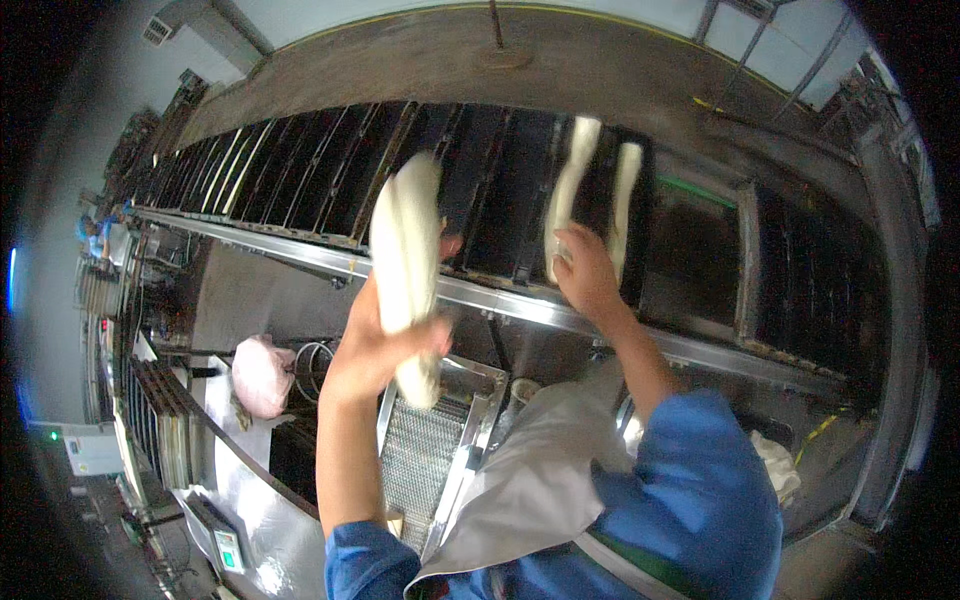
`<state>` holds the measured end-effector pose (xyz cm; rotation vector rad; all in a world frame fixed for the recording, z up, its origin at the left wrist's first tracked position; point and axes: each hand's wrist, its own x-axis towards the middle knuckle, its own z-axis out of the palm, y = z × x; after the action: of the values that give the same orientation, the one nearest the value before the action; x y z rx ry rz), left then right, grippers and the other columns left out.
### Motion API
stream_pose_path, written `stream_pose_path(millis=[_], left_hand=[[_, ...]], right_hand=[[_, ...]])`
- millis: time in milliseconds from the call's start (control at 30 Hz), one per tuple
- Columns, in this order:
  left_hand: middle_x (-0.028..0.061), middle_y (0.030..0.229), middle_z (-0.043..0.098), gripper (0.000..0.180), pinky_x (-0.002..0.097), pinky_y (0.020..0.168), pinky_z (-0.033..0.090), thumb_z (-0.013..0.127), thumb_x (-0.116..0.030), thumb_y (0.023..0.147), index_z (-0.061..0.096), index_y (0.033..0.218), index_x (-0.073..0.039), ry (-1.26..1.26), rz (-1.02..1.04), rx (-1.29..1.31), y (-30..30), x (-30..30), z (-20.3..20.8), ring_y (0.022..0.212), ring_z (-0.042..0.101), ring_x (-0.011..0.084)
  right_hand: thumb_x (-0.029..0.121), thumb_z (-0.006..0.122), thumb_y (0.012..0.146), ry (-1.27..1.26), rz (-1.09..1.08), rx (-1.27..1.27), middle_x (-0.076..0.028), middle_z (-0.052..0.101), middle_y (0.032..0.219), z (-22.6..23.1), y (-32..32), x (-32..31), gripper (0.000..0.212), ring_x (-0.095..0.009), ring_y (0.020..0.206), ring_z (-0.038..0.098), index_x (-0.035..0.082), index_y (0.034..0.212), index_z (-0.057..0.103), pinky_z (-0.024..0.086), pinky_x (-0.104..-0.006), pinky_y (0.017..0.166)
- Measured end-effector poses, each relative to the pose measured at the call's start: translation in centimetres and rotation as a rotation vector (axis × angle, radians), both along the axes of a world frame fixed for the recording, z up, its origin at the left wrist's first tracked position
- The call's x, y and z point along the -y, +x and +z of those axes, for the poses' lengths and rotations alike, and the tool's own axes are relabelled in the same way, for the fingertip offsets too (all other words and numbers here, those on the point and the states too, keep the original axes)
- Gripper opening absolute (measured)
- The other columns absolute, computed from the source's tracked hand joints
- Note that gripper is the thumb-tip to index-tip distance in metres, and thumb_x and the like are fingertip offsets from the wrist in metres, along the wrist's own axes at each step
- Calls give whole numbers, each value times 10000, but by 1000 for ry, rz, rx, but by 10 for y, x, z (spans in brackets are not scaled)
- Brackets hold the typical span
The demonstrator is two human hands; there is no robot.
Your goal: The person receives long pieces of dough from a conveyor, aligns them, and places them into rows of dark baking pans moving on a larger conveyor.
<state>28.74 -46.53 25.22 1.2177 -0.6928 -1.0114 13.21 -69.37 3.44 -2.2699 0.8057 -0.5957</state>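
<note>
My left hand [385,340] is wrapped around a bundle of long, pale dough strips [405,235], held upright and slightly blurred in front of the pans. My right hand [590,268] is over a black pan, fingers curled at the lower end of one dough strip [570,180], which lies lengthwise in its slot. Just right of it, a second dough strip [625,200] rests in the neighbouring slot, partly behind my right hand. How tightly the right fingers grip is hard to make out.
Black pans [320,185] line up along a metal rail [490,298], with pale strips in some slots at the far left. A perforated metal tray [425,470] is below my left hand. At the left are a pink bundle [263,375], a digital scale [222,540] and a distant person [95,240].
</note>
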Motion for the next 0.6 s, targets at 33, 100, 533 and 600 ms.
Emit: stream_pose_path(millis=[33, 100, 533, 600], left_hand=[[144, 1195, 599, 735, 279, 610, 531, 764, -64, 757, 398, 1383, 55, 76, -12, -11, 2, 18, 2, 707, 616, 137], [230, 1333, 520, 825, 328, 756, 559, 771, -188, 814, 302, 1450, 45, 140, 32, -84, 5, 57, -21, 936, 646, 217], [153, 1342, 549, 528, 349, 1036, 421, 706, -51, 873, 481, 1342, 40, 493, 602, 82, -19, -223, -275, 1227, 532, 232], [213, 1345, 526, 669, 399, 1086, 371, 774, -92, 785, 459, 1360, 42, 995, 555, 603, -59, -268, -254, 1280, 486, 336]], right_hand=[[219, 635, 872, -243, -86, -77, -296, 476, 1343, 18, -12, -11, 469, -482, 1173, 529, 5, 1274, 526, 449, -496, 1015], [217, 650, 866, -484, -175, -161, -304, 457, 1364, 22, -26, -17, 483, -491, 1203, 506, 11, 1282, 515, 440, -500, 1026], [57, 645, 823, -70, -308, 10, -245, 502, 1345, -9, 0, 11, 455, -420, 1208, 516, 46, 1261, 523, 429, -462, 1022], [45, 645, 831, 112, -282, 169, -218, 542, 1311, -5, 23, 21, 442, -398, 1211, 519, 47, 1257, 528, 439, -445, 1000]])
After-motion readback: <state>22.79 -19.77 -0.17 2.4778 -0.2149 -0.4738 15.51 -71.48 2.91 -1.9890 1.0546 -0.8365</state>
